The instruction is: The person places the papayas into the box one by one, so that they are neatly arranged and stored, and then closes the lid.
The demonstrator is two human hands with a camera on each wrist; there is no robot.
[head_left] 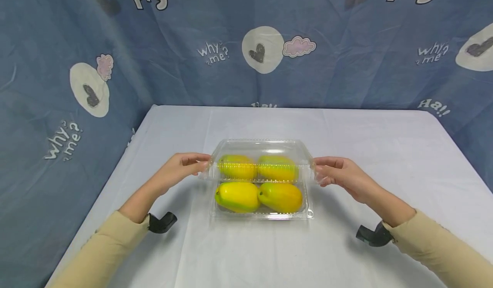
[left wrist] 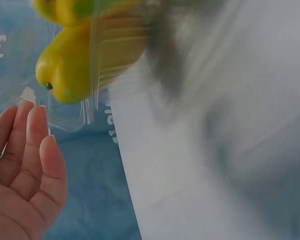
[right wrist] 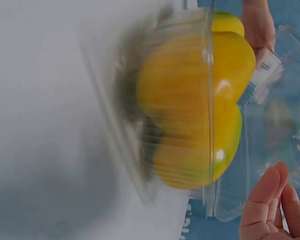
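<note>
A clear plastic clamshell container point(head_left: 262, 216) stands on the table with several yellow-green mangoes point(head_left: 280, 197) inside, set in two rows. Its hinged lid point(head_left: 265, 146) is tilted up, over the back row. At the lid's left side, my left hand point(head_left: 181, 168) pinches the edge between thumb and fingers. My right hand point(head_left: 344, 176) pinches the opposite edge in the same way. In the left wrist view the left hand's fingers point(left wrist: 37, 145) look nearly straight, and the thumb is hidden. The right wrist view shows the right hand's fingertips point(right wrist: 280, 172) by the lid.
A white cloth covers the table point(head_left: 246, 253). Behind it and on the left hangs a blue printed curtain point(head_left: 173, 82). Black straps point(head_left: 161, 223) sit at both sleeve cuffs. A white label point(right wrist: 266, 69) shows near the lid in the right wrist view.
</note>
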